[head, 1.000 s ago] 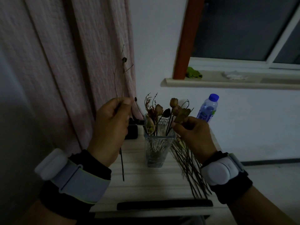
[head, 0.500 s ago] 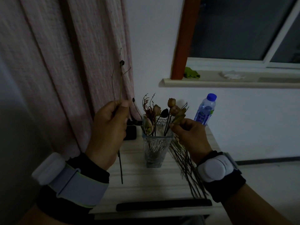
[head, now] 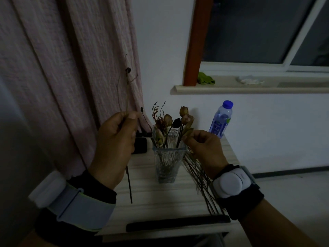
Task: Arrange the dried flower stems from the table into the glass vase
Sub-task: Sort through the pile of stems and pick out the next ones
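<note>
A clear glass vase [head: 169,163] stands in the middle of the small pale table [head: 160,198] and holds several dried flowers [head: 184,114]. My left hand [head: 115,145] grips a long thin dried stem [head: 127,90] upright, left of the vase; its lower end hangs below my palm. My right hand [head: 204,148] pinches a dried leaf or bud at the vase's right rim. A bundle of loose dried stems [head: 201,177] lies on the table right of the vase, partly hidden by my right wrist.
A pink curtain [head: 71,68] hangs at the left behind my left hand. A water bottle [head: 220,120] stands at the table's back right. A dark phone-like object [head: 140,145] lies behind the left hand, and a black bar [head: 178,223] lies along the front edge.
My right hand has shifted slightly lower and nearer the vase rim while keeping its pinch. The left hand keeps the stem upright, almost unmoved.
</note>
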Available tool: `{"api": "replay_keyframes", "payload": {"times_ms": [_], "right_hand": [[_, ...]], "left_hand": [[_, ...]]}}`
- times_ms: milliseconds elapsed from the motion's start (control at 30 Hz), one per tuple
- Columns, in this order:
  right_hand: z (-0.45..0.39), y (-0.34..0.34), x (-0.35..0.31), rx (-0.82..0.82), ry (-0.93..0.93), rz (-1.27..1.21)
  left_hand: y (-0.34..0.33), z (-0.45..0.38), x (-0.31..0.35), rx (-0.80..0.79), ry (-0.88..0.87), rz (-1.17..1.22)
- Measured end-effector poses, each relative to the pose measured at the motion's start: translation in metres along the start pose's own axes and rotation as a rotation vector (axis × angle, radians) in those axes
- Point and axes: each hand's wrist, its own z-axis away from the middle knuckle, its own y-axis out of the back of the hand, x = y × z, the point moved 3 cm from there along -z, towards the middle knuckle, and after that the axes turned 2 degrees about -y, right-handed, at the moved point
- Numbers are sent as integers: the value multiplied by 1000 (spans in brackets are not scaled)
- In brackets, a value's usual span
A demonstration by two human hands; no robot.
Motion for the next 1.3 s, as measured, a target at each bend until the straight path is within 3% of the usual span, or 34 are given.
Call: {"api": "replay_keyframes", "payload": {"times_ms": [1300], "right_hand": [[20, -3, -13, -116, 80, 45]], "left_hand": [[-1, 4, 1, 26, 35, 14]]}}
